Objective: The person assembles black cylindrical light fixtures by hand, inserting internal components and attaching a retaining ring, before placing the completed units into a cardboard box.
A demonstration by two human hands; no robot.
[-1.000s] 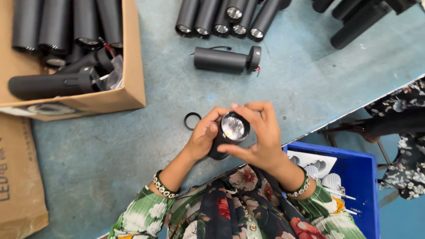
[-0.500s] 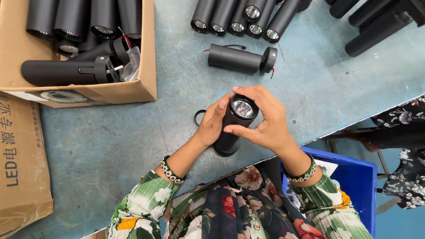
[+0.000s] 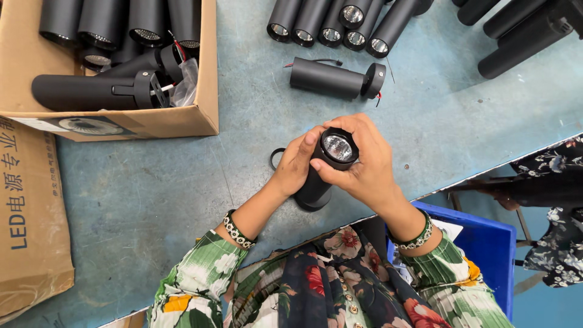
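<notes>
A black cylindrical spotlight (image 3: 316,185) stands tilted on the blue-grey table, lens end up toward me. My left hand (image 3: 296,163) grips its body from the left. My right hand (image 3: 364,164) wraps its top from the right, thumb on the rim around the shiny reflector lens (image 3: 337,147). A thin black ring (image 3: 275,159) lies on the table just left of my left hand, partly hidden by it.
A cardboard box (image 3: 130,118) with several black spotlights sits at the upper left. A lone spotlight with a bracket and wires (image 3: 334,79) lies above my hands. More black tubes (image 3: 340,21) line the far edge. A blue bin (image 3: 486,249) is below right.
The spotlight has tipped more upright between my hands and my fingers have shifted around its top rim. The camera view has moved, sliding everything right and down.
</notes>
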